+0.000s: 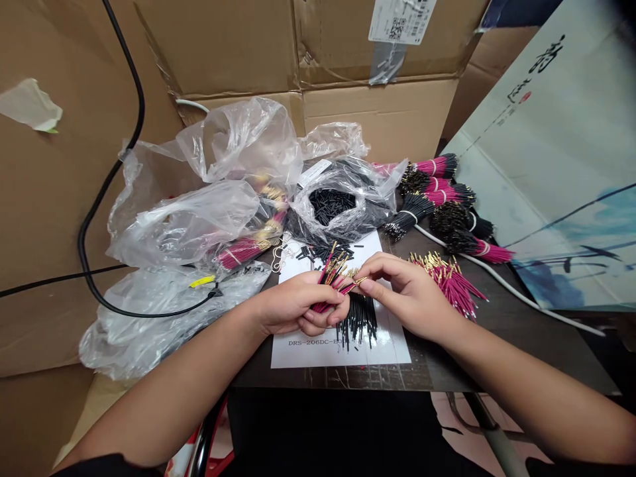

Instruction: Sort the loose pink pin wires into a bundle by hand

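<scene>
My left hand [298,301] is closed around a small bunch of thin pink and black wires [334,265] with gold terminals at their ends. My right hand [410,291] pinches the gold tip of a wire at the bunch's right side, thumb against index finger. Below the hands a pile of black wires [358,324] lies on a white printed sheet [318,354]. Loose short black sleeves [322,254] are scattered behind my left hand. To the right of my right hand rests a heap of pink wires [454,285] with gold ends.
An open plastic bag [368,225] full of black sleeves stands behind the sheet. Bagged pink wires [241,252] lie left of it, tied bundles [442,192] right. A white cable [521,298] crosses the table; a black cable [94,212] hangs left. Cardboard [368,126] walls the back.
</scene>
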